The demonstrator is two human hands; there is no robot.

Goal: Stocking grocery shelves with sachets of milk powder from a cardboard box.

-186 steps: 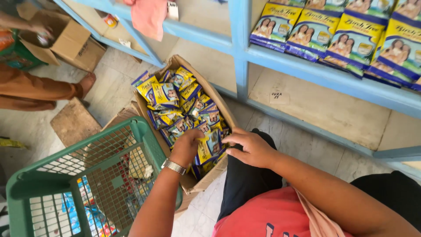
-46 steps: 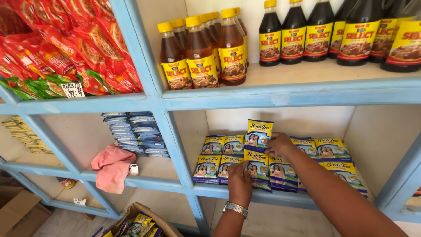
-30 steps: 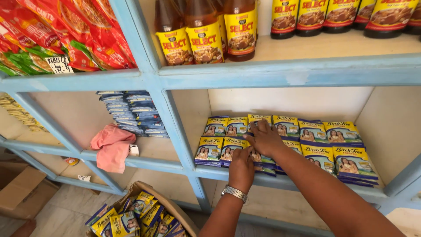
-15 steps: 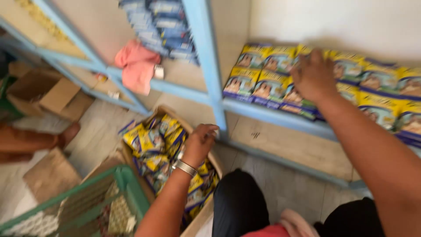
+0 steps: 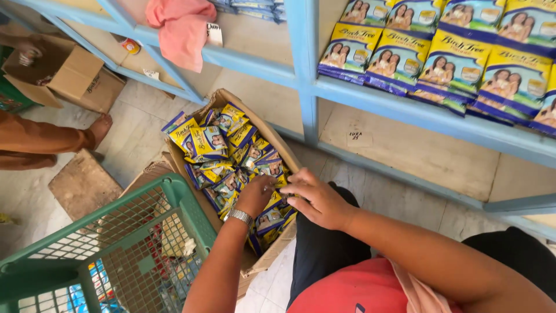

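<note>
Now both hands are down in the open brown cardboard box (image 5: 288, 155) on the floor, which is crammed with small yellow-and-blue foil sachets (image 5: 215, 141). The left hand (image 5: 255, 195), a silver watch on its wrist, has its fingers curled down among the packets at the near end of the box — it looks to be closing on a few, though how many I cannot tell, since the fingertips are buried. The right hand (image 5: 317, 200) lies just beside it, palm down, fingers spread over the same cluster, touching the packets but not clearly clamped on any.

By my reading this is the gathering step: a fresh handful being collected from the box. Up on the pale blue wooden shelf (image 5: 417, 113) a row of matching sachets (image 5: 449, 66) already lies overlapping, so the next move would call for a firm pinch on a neat stack and a lift clear of the box's flaps.

A green plastic mesh basket (image 5: 110, 255) stands touching the box's left side; a pink cloth (image 5: 182, 26) hangs over the shelf — and another person's leg (image 5: 46, 142) shows at the far left.
</note>
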